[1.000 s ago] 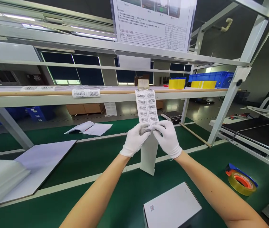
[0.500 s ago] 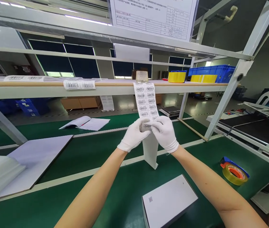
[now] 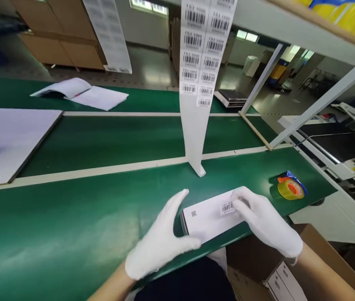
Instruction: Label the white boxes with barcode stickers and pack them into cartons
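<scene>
A white box (image 3: pixel 207 219) with a small square code lies on the green work surface near its front edge. My right hand (image 3: pixel 257 215), in a white glove, pinches a barcode label (image 3: pixel 227 207) by its right end, over the top of the box. Gloved as well, my left hand (image 3: pixel 168 236) is open at the box's left end, thumb and fingers spread around that corner. Beyond the box hangs a long strip of barcode labels (image 3: pixel 201 62), its bare lower end resting on the surface.
A roll of yellow tape (image 3: pixel 290 189) in a dispenser sits to the right. An open booklet (image 3: pixel 86 94) and a white board (image 3: pixel 11 142) lie at the left. Below the front edge stands a cardboard box (image 3: pixel 318 255) holding white boxes. Metal posts (image 3: pixel 328 98) rise at the right.
Both hands have come down from the label strip to the white box. One label is now off the strip, in my right hand. My left hand has opened. The view has tilted down.
</scene>
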### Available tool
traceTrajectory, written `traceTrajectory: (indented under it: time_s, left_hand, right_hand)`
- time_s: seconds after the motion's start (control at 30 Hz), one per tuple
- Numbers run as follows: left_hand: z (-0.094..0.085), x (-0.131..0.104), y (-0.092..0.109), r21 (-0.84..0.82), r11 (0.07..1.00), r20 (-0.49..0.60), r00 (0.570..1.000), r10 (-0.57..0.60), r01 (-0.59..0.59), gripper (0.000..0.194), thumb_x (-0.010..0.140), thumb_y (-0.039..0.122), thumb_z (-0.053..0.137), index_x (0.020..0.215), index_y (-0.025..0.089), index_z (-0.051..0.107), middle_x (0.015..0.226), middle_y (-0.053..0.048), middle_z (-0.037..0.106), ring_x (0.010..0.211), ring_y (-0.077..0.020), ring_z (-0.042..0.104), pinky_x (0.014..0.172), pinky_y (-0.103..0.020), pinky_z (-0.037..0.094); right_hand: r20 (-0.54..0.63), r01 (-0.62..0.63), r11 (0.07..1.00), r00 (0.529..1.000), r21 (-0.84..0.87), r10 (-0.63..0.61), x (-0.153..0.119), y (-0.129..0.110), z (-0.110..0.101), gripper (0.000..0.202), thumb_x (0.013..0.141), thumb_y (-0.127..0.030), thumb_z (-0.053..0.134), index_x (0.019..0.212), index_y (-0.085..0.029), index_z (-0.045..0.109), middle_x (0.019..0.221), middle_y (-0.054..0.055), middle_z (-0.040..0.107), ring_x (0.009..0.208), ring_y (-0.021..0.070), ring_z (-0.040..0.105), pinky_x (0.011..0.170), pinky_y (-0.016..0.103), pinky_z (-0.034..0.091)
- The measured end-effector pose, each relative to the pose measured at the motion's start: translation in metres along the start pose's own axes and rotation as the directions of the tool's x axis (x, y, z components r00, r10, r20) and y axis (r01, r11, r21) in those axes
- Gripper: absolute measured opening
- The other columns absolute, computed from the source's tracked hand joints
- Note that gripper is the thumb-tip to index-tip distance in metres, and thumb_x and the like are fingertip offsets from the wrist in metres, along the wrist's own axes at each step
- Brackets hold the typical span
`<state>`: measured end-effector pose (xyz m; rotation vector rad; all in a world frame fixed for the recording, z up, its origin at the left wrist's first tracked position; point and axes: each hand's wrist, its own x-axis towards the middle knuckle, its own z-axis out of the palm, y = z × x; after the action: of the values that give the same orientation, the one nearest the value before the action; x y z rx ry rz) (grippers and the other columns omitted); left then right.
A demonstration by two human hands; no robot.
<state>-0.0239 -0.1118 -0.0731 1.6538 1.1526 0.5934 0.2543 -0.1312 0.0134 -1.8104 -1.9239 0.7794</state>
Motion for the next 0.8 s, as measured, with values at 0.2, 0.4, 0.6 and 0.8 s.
traceTrajectory:
  time_s: [0.2, 0.4, 0.6, 0.8]
  left_hand:
    - [0.028, -0.014, -0.007, -0.139, 0.977, 0.011, 0.986, -0.165, 0.165, 0.123, 0.058, 0.031, 0.096, 0.161, 0.034, 0.028, 0.168, -0.013, 0.033, 0.151, -0.0426, 0.04, 0.123, -0.062, 0.039]
    - [0.028, -0.009, -0.009, -0.025, 0.994, 0.015, 0.995, -0.102, 0.102, 0.108, 0.062, 0.035, 0.092, 0.152, 0.031, 0.034, 0.16, -0.012, 0.042, 0.147, -0.0386, 0.045, 0.123, -0.058, 0.041]
    - [0.029, -0.011, -0.014, -0.001, 0.997, 0.012, 0.997, -0.078, 0.078, 0.107, 0.063, 0.036, 0.092, 0.153, 0.033, 0.034, 0.159, -0.012, 0.044, 0.145, -0.0402, 0.048, 0.121, -0.06, 0.044]
    - [0.029, -0.012, -0.018, 0.014, 0.998, 0.006, 0.998, -0.059, 0.059, 0.111, 0.063, 0.039, 0.093, 0.156, 0.034, 0.033, 0.161, -0.012, 0.044, 0.148, -0.042, 0.046, 0.122, -0.061, 0.043]
  right_hand:
    - [0.181, -0.086, 0.996, 0.98, 0.026, 0.08, 0.011, -0.01, 0.033, 0.018, 0.095, -0.025, 0.051, 0.078, -0.029, 0.053, 0.069, -0.005, 0.062, 0.064, 0.0182, 0.057, 0.059, 0.03, 0.044]
    - [0.23, -0.085, 0.996, 0.969, -0.015, 0.086, 0.023, -0.023, 0.047, 0.02, 0.089, -0.017, 0.051, 0.071, -0.027, 0.05, 0.065, -0.006, 0.063, 0.06, 0.0171, 0.057, 0.057, 0.031, 0.043]
    - [0.22, -0.085, 0.996, 0.971, -0.041, 0.092, 0.026, -0.023, 0.049, 0.024, 0.086, -0.015, 0.05, 0.066, -0.028, 0.045, 0.059, -0.006, 0.058, 0.052, 0.0162, 0.052, 0.049, 0.032, 0.037]
    - [0.223, -0.073, 0.996, 0.971, -0.055, 0.083, 0.027, -0.024, 0.049, 0.025, 0.086, -0.016, 0.05, 0.066, -0.028, 0.045, 0.059, -0.005, 0.058, 0.051, 0.017, 0.051, 0.049, 0.032, 0.039]
